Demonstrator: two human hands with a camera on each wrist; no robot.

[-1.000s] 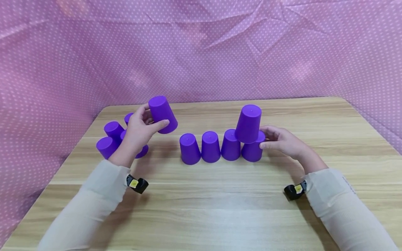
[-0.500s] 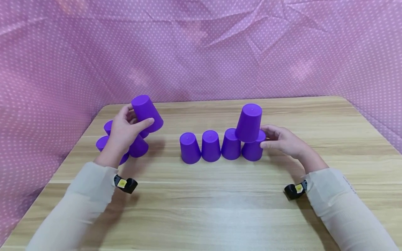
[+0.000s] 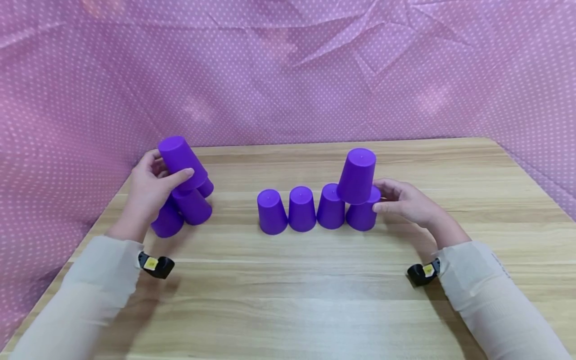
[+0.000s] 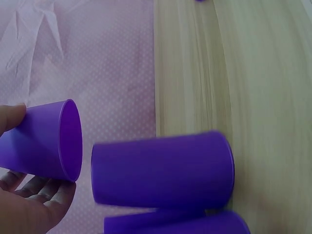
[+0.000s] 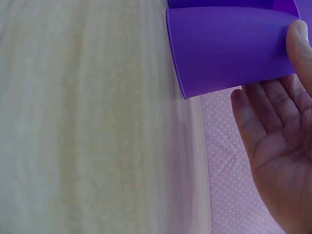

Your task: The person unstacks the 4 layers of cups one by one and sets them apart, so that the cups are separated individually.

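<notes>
Cup of purple plastic (image 3: 183, 162) swung over the left-hand group

Within the last second, the left hand (image 3: 146, 191) has moved left, and its upside-down, tilted cup now hangs over the cluster of matching purple tapered cups (image 3: 193, 207) on the pale wood-grain table (image 3: 288, 295). The left wrist view shows a gap between it and the nearest one. Thumb and fingers pinch the cup's sides. At centre-right nothing has shifted: a row of four inverted purple cups (image 3: 302, 210) stands there, with a lone upper purple cup (image 3: 357, 176) bridging its right pair. The right hand (image 3: 407, 204) is at the right-end purple cup (image 3: 361, 219), thumb near, fingers on the far side; whether they press it, I cannot tell. This carry seems to add nothing to the row's upper level.
</notes>
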